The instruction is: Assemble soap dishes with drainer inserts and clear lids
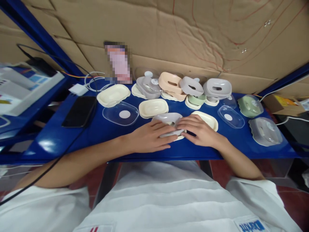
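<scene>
Both of my hands rest on a grey plastic soap-dish part (169, 119) near the front middle of the blue table (96, 135). My left hand (151, 137) lies flat over its left and front side, fingers stretched across it. My right hand (199, 129) presses on its right side with fingers extended toward the left hand. A cream tray (209, 119) lies partly under my right hand.
Several soap-dish parts crowd the back: cream trays (113, 94), clear lids (120, 113), grey (217, 88), peach (170, 82) and green (250, 105) pieces. A black phone (79, 111) and white charger (78, 89) lie left. A cardboard wall stands behind.
</scene>
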Demonstrator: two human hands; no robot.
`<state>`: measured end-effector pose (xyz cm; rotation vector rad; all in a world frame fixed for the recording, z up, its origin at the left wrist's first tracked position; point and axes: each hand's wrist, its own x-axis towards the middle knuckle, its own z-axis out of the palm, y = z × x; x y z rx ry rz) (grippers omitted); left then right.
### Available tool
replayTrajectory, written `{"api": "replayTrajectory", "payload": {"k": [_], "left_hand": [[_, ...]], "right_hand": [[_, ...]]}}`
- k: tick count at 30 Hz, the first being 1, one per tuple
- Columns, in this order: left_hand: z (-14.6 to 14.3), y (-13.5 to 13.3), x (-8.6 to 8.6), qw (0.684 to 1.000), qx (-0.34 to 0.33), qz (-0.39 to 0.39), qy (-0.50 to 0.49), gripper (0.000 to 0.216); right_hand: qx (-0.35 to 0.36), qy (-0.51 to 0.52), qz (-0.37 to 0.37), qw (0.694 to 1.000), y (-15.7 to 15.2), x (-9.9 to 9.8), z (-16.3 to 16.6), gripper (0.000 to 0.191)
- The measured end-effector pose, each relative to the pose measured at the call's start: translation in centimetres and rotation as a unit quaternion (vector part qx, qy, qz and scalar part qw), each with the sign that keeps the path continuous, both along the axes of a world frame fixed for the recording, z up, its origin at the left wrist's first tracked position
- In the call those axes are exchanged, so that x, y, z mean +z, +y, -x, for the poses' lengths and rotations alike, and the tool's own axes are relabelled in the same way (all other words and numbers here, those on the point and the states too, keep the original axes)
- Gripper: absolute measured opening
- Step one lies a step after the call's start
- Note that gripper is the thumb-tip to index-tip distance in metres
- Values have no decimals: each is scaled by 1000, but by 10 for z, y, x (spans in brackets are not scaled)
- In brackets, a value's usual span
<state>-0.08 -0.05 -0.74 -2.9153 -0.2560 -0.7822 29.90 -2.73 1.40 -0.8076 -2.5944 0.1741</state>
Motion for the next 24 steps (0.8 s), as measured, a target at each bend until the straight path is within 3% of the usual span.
{"api": "replayTrajectory", "payload": {"k": [4,7,12,17,18,20,22,24], "left_hand": [[-1,3,6,997,25,-34,66,34],[-2,3,5,997,19,-37,67,24],[-5,2,2,998,-4,-21,61,24],[-6,2,0,997,-7,-21,68,23],[-6,2,0,998,-5,-25,65,23],[-5,2,0,998,2,-31,58,23],[-5,3,0,998,11,-29,51,22],[-3,5,0,999,21,-22,41,21]], "right_hand": [[-10,-2,16,1000,-1,3,-4,31],[1,-29,-8,1000,-3,-2,-2,35],[-5,-62,-16,998,-5,-12,6,37],[-19,-48,9,999,4,4,-11,35],[-58,-41,9,997,7,11,-21,34],[-210,-45,-6,977,14,24,-48,35],[-403,-100,-4,910,20,32,-76,42],[-526,-185,54,828,25,33,-99,51]]}}
